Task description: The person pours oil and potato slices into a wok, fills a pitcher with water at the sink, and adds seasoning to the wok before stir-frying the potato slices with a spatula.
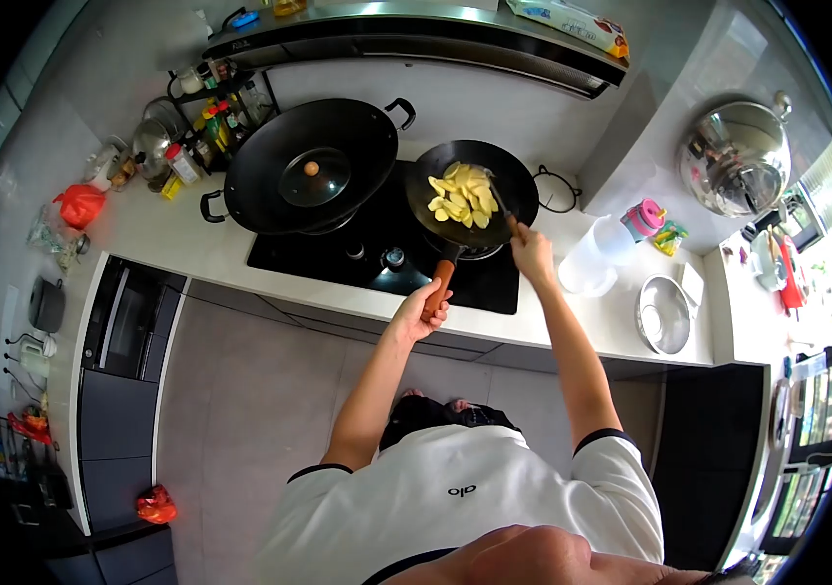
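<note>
My left hand closes around the wooden handle of a small black pan on the right side of the black cooktop, while my right hand, fingers curled shut, grips a spatula reaching into it. Pale yellow slices lie heaped in the pan, touching the spatula's end. I see a large black wok beside it, a glass lid sitting inside, and a metal bowl on the white counter.
</note>
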A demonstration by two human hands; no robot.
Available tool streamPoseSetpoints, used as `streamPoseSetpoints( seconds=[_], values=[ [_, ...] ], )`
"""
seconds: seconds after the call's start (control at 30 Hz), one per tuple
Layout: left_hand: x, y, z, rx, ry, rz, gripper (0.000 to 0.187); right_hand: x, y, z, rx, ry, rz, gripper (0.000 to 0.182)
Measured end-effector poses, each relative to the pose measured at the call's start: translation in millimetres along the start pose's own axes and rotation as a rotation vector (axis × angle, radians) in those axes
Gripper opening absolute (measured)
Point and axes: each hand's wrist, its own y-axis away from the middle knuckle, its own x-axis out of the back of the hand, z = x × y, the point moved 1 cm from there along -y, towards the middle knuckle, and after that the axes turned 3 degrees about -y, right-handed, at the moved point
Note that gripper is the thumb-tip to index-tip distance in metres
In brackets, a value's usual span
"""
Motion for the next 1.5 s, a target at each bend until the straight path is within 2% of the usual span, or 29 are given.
streamPoseSetpoints(
  seconds=[0.13, 0.23, 0.37, 0.63, 0.73, 0.8, 0.93, 1.07, 1.13, 1.17, 1.27, 1.37, 1.43, 1.5],
  values=[
    [0.4, 0.9, 1.6, 0.014, -0.013, -0.008, 0.043, -3.4, 43.2, -8.1, 0.025, 0.104, -0.138, 0.034],
    [0.5, 3.1, 2.6, 0.03, -0.022, 0.023, 0.044, 30.3, 64.6, -13.6, 0.062, 0.108, -0.165, 0.035],
    [0.6, 4.8, 5.5, 0.03, -0.074, 0.018, 0.05, 77.9, 85.1, -43.0, -0.005, 0.188, -0.209, 0.038],
    [1.1, 5.2, 0.6, 0.044, -0.068, 0.075, 0.062, 20.4, 46.2, -1.9, 0.004, 0.224, -0.101, 0.036],
    [0.4, 15.0, 2.2, 0.006, -0.09, 0.064, 0.063, 46.9, 59.1, -19.2, 0.038, 0.187, -0.105, 0.038],
    [14.4, 18.3, 3.2, 0.048, -0.11, 0.029, 0.065, 69.2, 72.6, -24.5, -0.002, 0.148, -0.236, 0.039],
    [19.1, 13.3, 4.8, 0.099, -0.179, -0.023, 0.065, 48.8, 68.5, -19.1, -0.102, 0.263, -0.224, 0.041],
    [26.5, 17.9, 10.2, 0.149, -0.303, -0.077, 0.062, 8.3, 74.7, 3.1, -0.076, 0.053, -0.154, 0.042],
    [23.3, 32.3, 22.9, 0.145, -0.406, -0.006, 0.062, -9.6, 82.0, 20.0, 0.047, -0.053, -0.117, 0.047],
    [34.2, 37.1, 28.3, 0.159, -0.466, 0.085, 0.058, -14.6, 84.1, 16.1, -0.067, -0.112, -0.173, 0.049],
    [49.6, 76.4, 76.6, 0.049, -0.733, 0.076, 0.048, -4.8, 86.7, -22.1, -0.382, -0.261, -0.286, 0.05],
    [61.2, 130.8, 167.5, -0.048, -0.6, -0.083, 0.042, -9.9, 90.0, -30.3, -0.493, -0.315, -0.288, 0.049],
    [75.8, 166.3, 242.8, -0.263, -0.628, -0.161, 0.043, -17.9, 89.2, -24.5, -0.537, -0.242, -0.279, 0.052],
    [102.7, 193.1, 325.7, -0.481, -0.744, -0.01, 0.041, -25.5, 87.5, -4.3, -0.549, -0.022, -0.244, 0.059]
  ],
)
